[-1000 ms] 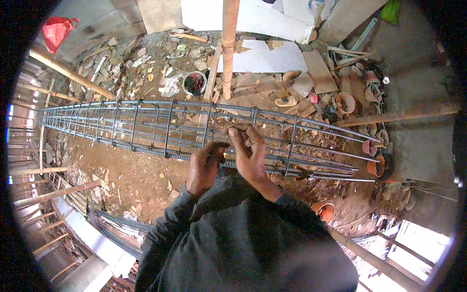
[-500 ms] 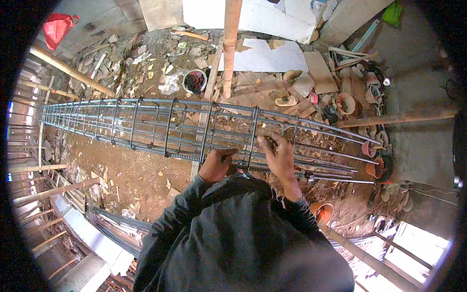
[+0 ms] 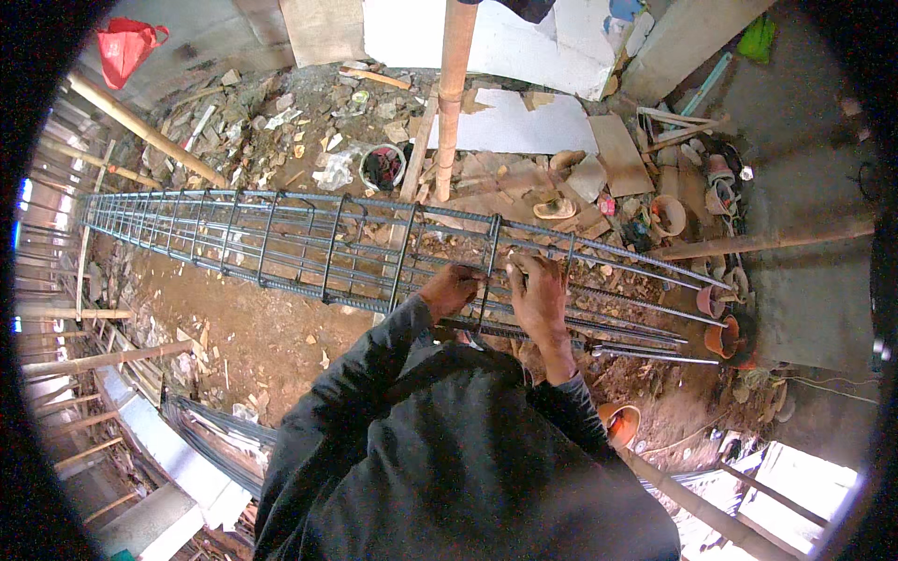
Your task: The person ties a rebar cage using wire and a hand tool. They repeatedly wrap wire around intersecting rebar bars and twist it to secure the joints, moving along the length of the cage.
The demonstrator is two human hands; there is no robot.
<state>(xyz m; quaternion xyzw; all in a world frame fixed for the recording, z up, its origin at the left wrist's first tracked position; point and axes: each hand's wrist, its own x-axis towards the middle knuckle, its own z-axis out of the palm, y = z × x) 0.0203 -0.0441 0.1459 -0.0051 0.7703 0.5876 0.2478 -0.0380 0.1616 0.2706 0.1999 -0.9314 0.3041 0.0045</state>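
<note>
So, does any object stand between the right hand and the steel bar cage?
Nothing visible does. The right hand is over the steel bar cage, close beside one hoop; I cannot tell whether they touch. The left hand is on that hoop's other side, and an upright bamboo pole stands beyond the cage.

We wear a loose, near-black top (image 3: 496, 458), creased and broad at six o'clock. Our left sleeve (image 3: 360, 374), dark and wrinkled, shows between seven and eight; our right sleeve (image 3: 572, 409) gathers into small folds between four and five. Our left hand (image 3: 451, 289) and right hand (image 3: 540, 306) are bare.
</note>
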